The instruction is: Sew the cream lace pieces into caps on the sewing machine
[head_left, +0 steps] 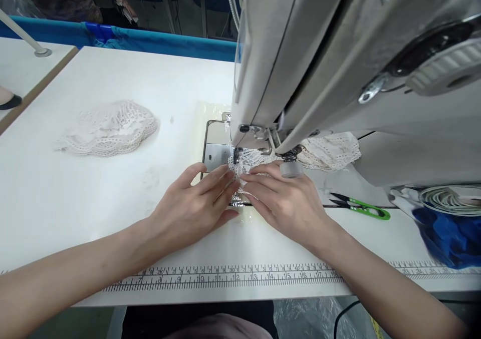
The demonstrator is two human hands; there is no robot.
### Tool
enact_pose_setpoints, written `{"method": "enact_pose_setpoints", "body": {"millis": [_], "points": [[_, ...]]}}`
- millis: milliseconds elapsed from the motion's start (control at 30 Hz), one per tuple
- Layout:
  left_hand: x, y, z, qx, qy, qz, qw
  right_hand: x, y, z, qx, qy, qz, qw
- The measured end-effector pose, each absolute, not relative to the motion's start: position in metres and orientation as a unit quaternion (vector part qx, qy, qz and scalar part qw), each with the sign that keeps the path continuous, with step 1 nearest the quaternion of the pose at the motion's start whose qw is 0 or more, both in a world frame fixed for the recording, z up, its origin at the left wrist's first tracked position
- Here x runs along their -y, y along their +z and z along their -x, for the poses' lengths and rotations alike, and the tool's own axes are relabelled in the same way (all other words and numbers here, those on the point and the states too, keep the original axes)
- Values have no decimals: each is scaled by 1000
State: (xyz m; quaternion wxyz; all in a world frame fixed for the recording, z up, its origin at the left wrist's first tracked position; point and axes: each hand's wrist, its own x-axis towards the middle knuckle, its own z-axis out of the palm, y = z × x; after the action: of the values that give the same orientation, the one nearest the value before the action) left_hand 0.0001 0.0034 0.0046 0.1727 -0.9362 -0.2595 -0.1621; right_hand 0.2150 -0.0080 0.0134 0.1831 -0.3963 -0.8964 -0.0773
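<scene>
A piece of white lace fabric (245, 159) lies under the needle area of the sewing machine (278, 68). My left hand (195, 201) is open beside its left edge, fingers stretched out and fingertips touching the lace. From the other side, my right hand (283, 199) rests on the lace with its fingers extended flat, close to the presser foot (236, 154). Part of the lace is hidden by my fingers and the machine head. Another lace piece (330, 151) shows behind the machine head, to the right; whether the two join cannot be seen.
A cup-shaped white lace piece (112, 128) lies on the table at left. Green thread snips (363, 208) lie to the right, near a coiled pale tape (453, 199) and blue cloth (449, 236). A printed ruler (218, 278) runs along the front edge. A person's hand (122, 1) shows beyond.
</scene>
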Motion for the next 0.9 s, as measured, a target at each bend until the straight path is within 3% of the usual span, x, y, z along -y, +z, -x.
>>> {"method": "enact_pose_setpoints", "body": {"millis": [900], "points": [[-13,2,-1,275,-215,917,192,3,4,-214,895,-140,389,170]]}}
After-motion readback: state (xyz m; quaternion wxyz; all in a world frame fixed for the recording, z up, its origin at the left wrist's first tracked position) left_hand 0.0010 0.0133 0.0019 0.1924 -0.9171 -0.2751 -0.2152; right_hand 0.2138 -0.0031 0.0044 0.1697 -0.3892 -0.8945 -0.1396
